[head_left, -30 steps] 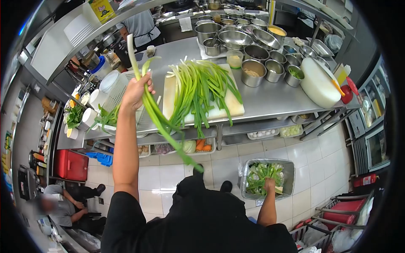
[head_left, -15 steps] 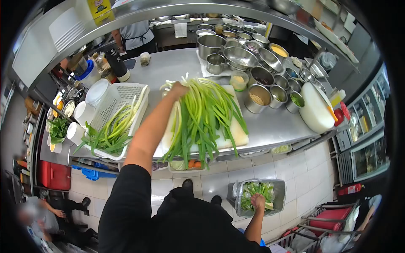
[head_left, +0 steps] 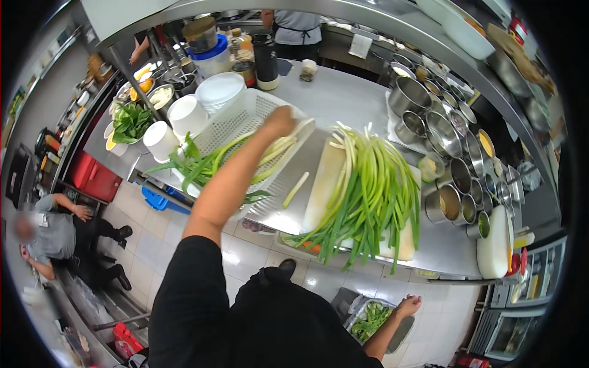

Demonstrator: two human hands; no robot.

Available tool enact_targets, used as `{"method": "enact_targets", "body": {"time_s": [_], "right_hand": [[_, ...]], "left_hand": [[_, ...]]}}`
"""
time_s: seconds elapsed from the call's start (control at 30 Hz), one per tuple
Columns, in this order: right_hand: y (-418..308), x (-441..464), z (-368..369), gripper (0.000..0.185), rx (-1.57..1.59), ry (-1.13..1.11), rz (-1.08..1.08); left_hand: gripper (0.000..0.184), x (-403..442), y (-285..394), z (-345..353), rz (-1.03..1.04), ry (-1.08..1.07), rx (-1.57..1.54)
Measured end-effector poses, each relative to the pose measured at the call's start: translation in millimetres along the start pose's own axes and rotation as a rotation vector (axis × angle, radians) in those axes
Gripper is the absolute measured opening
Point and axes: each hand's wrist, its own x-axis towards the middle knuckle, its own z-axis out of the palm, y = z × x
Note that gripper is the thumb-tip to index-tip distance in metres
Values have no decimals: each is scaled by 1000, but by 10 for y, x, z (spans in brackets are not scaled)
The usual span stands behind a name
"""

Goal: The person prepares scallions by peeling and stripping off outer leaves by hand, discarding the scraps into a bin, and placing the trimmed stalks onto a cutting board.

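My left hand [head_left: 280, 120] is inside the white perforated basket [head_left: 211, 136], closed around the pale ends of the spring onions [head_left: 215, 164] lying there; its fingertips are hidden. A large bunch of spring onions [head_left: 377, 190] covers the white cutting board [head_left: 320, 190], green tops hanging past the counter's front edge. One loose pale stalk [head_left: 296, 189] rests on the steel between basket and board. Low on the right, my right hand [head_left: 409, 305] is held beside and above a lined bin [head_left: 400, 336] of green trimmings [head_left: 372, 320]. Its fingers are curled, with nothing visible in them.
Several steel pots [head_left: 410, 95] and small containers crowd the counter's right side. White tubs [head_left: 187, 115] and leafy greens [head_left: 130, 122] stand at the left. A seated person [head_left: 52, 230] is at the lower left; another person [head_left: 297, 30] stands across the counter.
My left hand has left the bunch on the board and moved left into the basket. My right hand has risen out of the bin to its right side. The view has turned left.
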Motion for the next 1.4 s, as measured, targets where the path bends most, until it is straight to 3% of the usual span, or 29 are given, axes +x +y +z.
{"method": "enact_targets", "body": {"time_s": [0.13,0.2,0.3,0.43,0.5,0.53,0.63,0.67,0.8,0.93,1.07,1.2,1.4], "right_hand": [[-302,-45,299,28,128,14,-37],[-362,-69,438,26,113,-10,-43],[-408,-131,653,23,237,-133,-23],[-513,-267,843,18,250,-193,-41],[-502,-303,815,18,279,-178,-38],[-512,-322,782,16,239,-112,-42],[-361,-204,645,13,231,1,-48],[-335,-180,609,13,256,48,-51],[-471,-96,520,15,236,221,-149],[-1079,-258,503,19,465,65,-130],[-1577,-485,530,21,514,-72,-192],[-1743,-715,500,18,562,-417,-286],[-2019,-1126,119,19,548,-845,-281]], "left_hand": [[36,-227,-1118,-361,-295,-180,314],[35,-328,-1543,-337,-321,-306,412],[34,-683,-1511,-453,-343,-274,402],[36,-474,-1930,-237,-339,-247,402],[34,-431,-1942,-308,-173,-119,441],[34,-441,-1862,-440,-173,-119,443],[24,-603,-1494,-1012,-236,-199,-78],[24,-633,-1426,-1125,-234,-192,-74],[26,-845,-899,-1622,-128,-188,-494],[28,-1177,-253,-1949,-33,-217,-867],[31,-1553,398,-2105,82,-273,-855],[30,-1962,1048,-2107,224,-321,-904],[23,-2397,2106,-1552,316,-323,-766]]}}
